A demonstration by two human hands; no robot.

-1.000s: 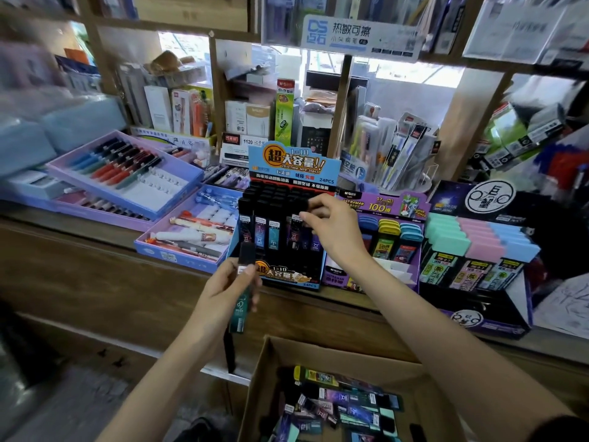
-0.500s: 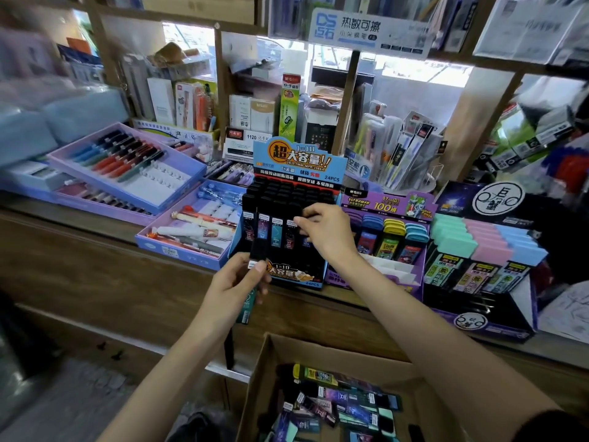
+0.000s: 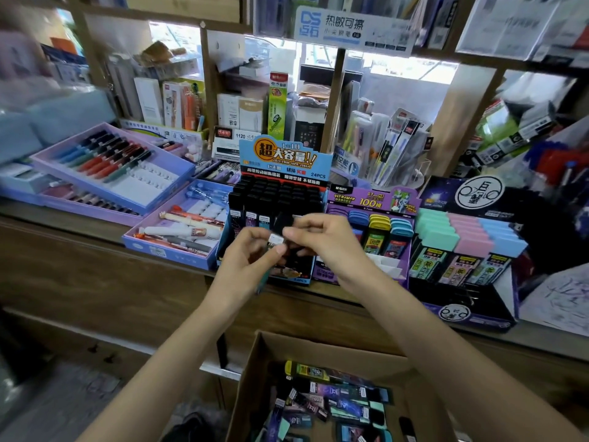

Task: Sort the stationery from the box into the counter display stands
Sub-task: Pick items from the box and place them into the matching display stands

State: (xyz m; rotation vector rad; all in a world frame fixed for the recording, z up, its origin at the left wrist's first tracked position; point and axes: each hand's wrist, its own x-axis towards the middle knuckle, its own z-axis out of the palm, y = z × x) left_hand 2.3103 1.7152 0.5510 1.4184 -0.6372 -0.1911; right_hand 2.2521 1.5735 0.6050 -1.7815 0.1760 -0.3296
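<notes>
The two hands meet just in front of the black stand (image 3: 283, 162), which sits at 12 o'clock from them on the counter. The left hand (image 3: 251, 260) has its fingers curled round the lower part of a thin lead case (image 3: 276, 239). The right hand (image 3: 322, 240) pinches the top end of it with thumb and first finger. I think the case is being passed over so it can go into the stand. To do this well, the right hand should get a firm pinch before the left hand lets go, so the case does not drop. Then it should turn the case to stand straight up, label to the front like the ones in the front row, and push it down into a free slot. I cannot see that slot behind the hands. It should go in gently, because the cases stand tight side by side and a bump could tip one. The case is long, thin and dark, with a small white label near the top and a blue-green bit at the bottom. Many more cases (image 3: 344, 406) like it lie in the cardboard box (image 3: 255, 378) at 6 o'clock, so a lot is left to sort.
</notes>
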